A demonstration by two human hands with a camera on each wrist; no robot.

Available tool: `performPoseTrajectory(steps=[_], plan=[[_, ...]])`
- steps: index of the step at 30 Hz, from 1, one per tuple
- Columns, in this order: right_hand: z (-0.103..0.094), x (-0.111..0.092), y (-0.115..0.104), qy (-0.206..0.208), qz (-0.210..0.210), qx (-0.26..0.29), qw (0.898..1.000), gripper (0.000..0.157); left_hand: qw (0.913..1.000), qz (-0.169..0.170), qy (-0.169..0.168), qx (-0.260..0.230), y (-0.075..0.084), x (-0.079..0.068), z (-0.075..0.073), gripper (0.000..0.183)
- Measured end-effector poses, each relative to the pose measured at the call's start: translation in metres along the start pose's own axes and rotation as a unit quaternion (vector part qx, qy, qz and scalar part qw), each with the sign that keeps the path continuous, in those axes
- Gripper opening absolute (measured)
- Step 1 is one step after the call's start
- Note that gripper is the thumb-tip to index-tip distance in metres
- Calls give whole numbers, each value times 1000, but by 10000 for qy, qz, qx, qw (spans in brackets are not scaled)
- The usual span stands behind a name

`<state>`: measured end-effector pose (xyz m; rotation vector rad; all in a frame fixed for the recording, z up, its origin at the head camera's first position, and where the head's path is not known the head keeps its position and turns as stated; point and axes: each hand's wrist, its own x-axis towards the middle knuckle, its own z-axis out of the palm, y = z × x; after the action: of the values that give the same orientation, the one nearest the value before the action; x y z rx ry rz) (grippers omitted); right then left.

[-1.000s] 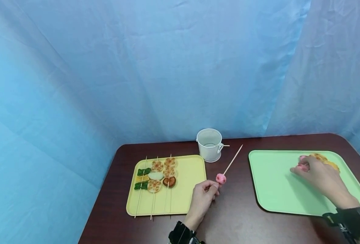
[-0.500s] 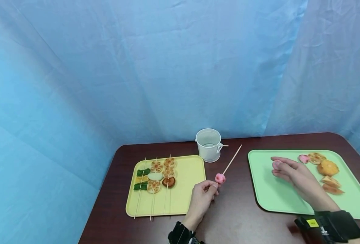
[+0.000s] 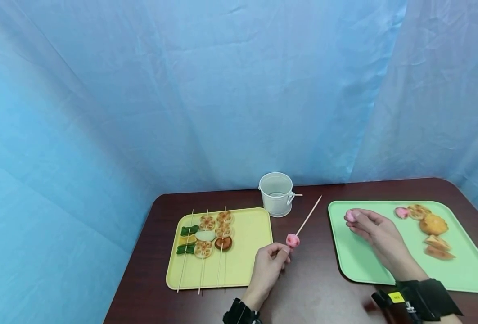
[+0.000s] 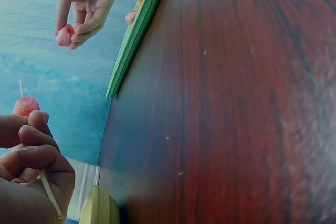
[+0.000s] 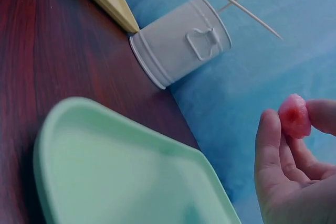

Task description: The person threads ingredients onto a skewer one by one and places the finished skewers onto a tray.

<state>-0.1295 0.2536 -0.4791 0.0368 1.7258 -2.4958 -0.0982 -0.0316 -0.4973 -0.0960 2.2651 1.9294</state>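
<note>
My left hand (image 3: 268, 269) grips the lower part of a wooden skewer (image 3: 308, 216), its tip slanting up to the right. One pink ball-shaped food piece (image 3: 292, 240) is threaded on it, just above the fingers. Over the left part of the green tray (image 3: 368, 265), my right hand (image 3: 378, 238) pinches a second pink piece (image 5: 295, 117) between thumb and fingertips. On that tray's right side lie another pink piece (image 3: 402, 212), a lotus root slice (image 3: 419, 211), a round yellow-orange piece (image 3: 434, 224) and some tan wedge-like pieces (image 3: 439, 248).
At left, a yellow tray (image 3: 251, 252) bears three loaded skewers with green pieces (image 3: 186, 248), lotus root slices (image 3: 204, 249) and a mushroom (image 3: 223, 244). Behind, a small white bucket (image 3: 276, 198) holds a stick. Blue cloth (image 3: 239, 90) hangs beyond the dark wooden table (image 3: 304, 288).
My right hand has picked a pink piece from the green tray's far right and carried it left, uncovering the other food there. The left hand stays nearly still with the skewer.
</note>
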Motion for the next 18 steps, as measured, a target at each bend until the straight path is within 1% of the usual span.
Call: performPoseTrajectory(steps=[3, 8, 13, 16, 18], plan=[[4, 2, 0, 9, -35, 134, 9999, 19, 10000, -54, -6, -17, 1, -1, 1, 19], [9, 6, 0, 153, -50, 262, 9995, 22, 9998, 91, -145, -90, -1, -3, 0, 20], [23, 14, -5, 438, -188, 83, 9988, 29, 9991, 260, -318, 139, -6, -3, 0, 17], [31, 19, -7, 560, -297, -27, 9980, 33, 9987, 299, -366, 170, -7, -4, 0, 16], [35, 21, -9, 572, -355, 8, 9977, 35, 9986, 324, -382, 168, -7, -5, 0, 16]])
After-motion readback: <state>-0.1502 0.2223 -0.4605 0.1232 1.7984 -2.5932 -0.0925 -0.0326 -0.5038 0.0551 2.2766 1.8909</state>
